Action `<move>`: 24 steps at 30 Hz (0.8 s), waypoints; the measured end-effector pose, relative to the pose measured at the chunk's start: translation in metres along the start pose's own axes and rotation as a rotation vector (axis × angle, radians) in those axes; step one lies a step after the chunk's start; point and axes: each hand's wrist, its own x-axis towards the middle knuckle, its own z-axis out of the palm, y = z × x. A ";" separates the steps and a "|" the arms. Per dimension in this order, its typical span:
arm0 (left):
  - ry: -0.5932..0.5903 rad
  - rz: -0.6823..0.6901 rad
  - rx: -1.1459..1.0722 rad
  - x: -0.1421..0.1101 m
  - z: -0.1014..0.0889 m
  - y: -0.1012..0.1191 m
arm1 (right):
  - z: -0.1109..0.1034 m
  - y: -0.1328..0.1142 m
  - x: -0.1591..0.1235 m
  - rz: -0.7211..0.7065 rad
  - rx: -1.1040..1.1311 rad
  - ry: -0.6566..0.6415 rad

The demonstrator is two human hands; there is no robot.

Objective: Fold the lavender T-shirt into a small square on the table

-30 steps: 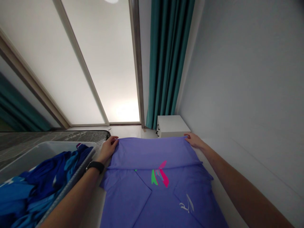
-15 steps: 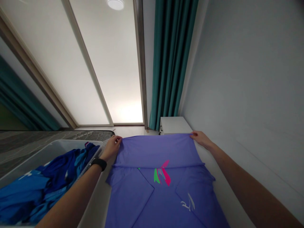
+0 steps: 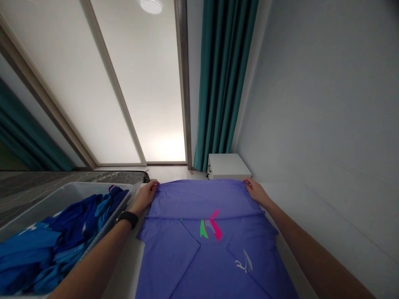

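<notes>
A purple shirt (image 3: 215, 265) with a pink and green print and a white mark lies spread on a white table (image 3: 126, 265) in front of me. Its far part is folded over, leaving a crease across the print. My left hand (image 3: 147, 194) pinches the far left corner of the cloth, fingers closed. At the far right corner, my right hand (image 3: 256, 192) has its fingers closed on the same edge. A black band (image 3: 128, 218) circles my left wrist. The shirt's near end runs out of the picture.
On the left stands a clear plastic bin (image 3: 71, 187) full of blue clothes (image 3: 75, 228). A small white cabinet (image 3: 229, 164) is beyond the table, by a green curtain (image 3: 224, 83). A grey wall (image 3: 327, 104) rises on the right; frosted sliding doors (image 3: 149, 83) are at the back.
The shirt's far edge has come slightly lower, toward the table. My right hand has moved a little left and down; my left hand keeps its hold. The view has shifted slightly.
</notes>
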 end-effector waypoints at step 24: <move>0.041 -0.067 -0.038 0.003 0.000 -0.005 | 0.001 0.004 0.018 0.039 -0.086 0.079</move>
